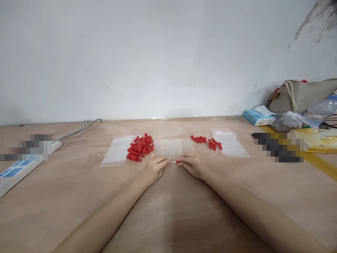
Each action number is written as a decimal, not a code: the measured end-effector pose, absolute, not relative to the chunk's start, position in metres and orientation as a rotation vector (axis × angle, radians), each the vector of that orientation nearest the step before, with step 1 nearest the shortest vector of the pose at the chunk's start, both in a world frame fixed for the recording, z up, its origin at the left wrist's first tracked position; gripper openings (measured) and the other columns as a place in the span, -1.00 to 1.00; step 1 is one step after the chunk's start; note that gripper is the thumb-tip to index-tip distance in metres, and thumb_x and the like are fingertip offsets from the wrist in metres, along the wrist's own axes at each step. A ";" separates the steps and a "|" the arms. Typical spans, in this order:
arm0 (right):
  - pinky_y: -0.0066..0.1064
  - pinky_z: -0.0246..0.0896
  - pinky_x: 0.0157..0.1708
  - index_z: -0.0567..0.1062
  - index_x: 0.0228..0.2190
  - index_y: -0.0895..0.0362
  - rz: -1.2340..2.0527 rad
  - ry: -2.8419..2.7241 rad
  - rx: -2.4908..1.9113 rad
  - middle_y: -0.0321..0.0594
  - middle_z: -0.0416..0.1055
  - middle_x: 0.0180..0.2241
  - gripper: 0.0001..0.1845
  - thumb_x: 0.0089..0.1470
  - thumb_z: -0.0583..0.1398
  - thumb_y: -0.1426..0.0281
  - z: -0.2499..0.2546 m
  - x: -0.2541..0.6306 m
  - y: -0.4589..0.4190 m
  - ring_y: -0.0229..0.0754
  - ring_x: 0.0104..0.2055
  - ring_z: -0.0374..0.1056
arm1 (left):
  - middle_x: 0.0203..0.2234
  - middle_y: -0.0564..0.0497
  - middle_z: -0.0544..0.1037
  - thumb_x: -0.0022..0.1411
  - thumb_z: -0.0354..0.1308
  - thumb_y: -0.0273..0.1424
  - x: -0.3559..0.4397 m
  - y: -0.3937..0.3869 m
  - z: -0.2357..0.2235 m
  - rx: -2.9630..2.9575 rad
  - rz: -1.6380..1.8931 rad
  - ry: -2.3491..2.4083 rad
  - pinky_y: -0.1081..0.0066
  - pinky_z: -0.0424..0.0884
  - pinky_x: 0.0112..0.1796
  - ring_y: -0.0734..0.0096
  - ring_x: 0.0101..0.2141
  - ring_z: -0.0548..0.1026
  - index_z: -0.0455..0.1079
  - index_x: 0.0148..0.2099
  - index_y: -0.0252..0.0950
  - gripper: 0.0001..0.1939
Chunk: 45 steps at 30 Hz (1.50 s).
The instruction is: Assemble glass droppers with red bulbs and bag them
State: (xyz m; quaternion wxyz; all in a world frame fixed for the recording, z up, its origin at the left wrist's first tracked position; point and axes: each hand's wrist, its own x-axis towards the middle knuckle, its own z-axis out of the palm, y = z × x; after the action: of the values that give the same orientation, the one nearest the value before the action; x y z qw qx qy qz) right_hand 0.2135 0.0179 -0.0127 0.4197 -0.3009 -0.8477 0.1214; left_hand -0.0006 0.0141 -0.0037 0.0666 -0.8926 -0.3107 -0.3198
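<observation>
Close together in the middle of the table, my left hand (154, 168) and my right hand (194, 165) are both closed. The left fingers pinch a thin clear glass dropper tube (173, 162). At its right end, my right fingertips grip a red rubber bulb (178, 162); whether the tube sits inside the bulb I cannot tell. Just beyond my hands lies a row of clear glass tubes (168, 147). A heap of red bulbs (139, 148) is by my left hand. Several droppers with red bulbs (201, 140) lie beyond my right hand, beside several loose red bulbs (216, 144).
Clear zip bags lie flat on the left (116, 151) and right (235, 144). A white power strip (26, 167) with a grey cable (79, 130) is far left. At right are a tissue pack (259, 116), a blurred dark object (279, 147), plastic bags and a beige bag (308, 95).
</observation>
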 end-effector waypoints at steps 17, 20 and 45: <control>-0.35 0.18 -0.32 0.43 -0.32 0.13 0.162 -2.245 -0.773 -0.18 0.37 -0.43 -0.81 0.09 0.04 0.38 -0.010 0.208 0.018 -0.20 -0.35 0.25 | -0.38 -0.06 0.49 0.18 -0.08 -0.59 0.006 0.013 -0.006 -2.683 -1.007 -0.869 0.35 0.29 -0.33 0.37 -0.39 0.39 0.37 -0.13 -0.30 -0.72; -0.34 0.17 -0.32 0.44 -0.33 0.12 0.153 -2.244 -0.768 -0.18 0.37 -0.43 -0.82 0.09 0.05 0.38 -0.011 0.207 0.020 -0.20 -0.35 0.26 | -0.39 -0.06 0.50 0.18 -0.09 -0.59 0.009 0.013 -0.006 -2.673 -1.009 -0.864 0.36 0.30 -0.34 0.37 -0.40 0.39 0.37 -0.14 -0.32 -0.73; -0.44 0.13 -0.43 0.45 -0.23 0.13 0.456 -1.414 -1.651 -0.34 0.35 -0.59 -0.64 -0.11 0.13 0.26 0.014 0.301 0.091 -0.30 -0.53 0.25 | -0.21 -0.09 0.41 0.16 0.03 -0.26 0.014 0.025 -0.004 -2.337 -0.918 -1.614 0.25 0.19 -0.16 0.21 -0.16 0.31 0.35 -0.13 -0.30 -0.72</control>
State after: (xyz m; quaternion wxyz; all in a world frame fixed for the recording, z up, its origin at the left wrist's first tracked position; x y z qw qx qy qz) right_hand 0.3006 0.0908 0.0136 0.4441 -0.6660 -0.5705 0.1837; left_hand 0.0140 0.0252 -0.0040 0.0784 -0.7806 -0.5390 -0.3066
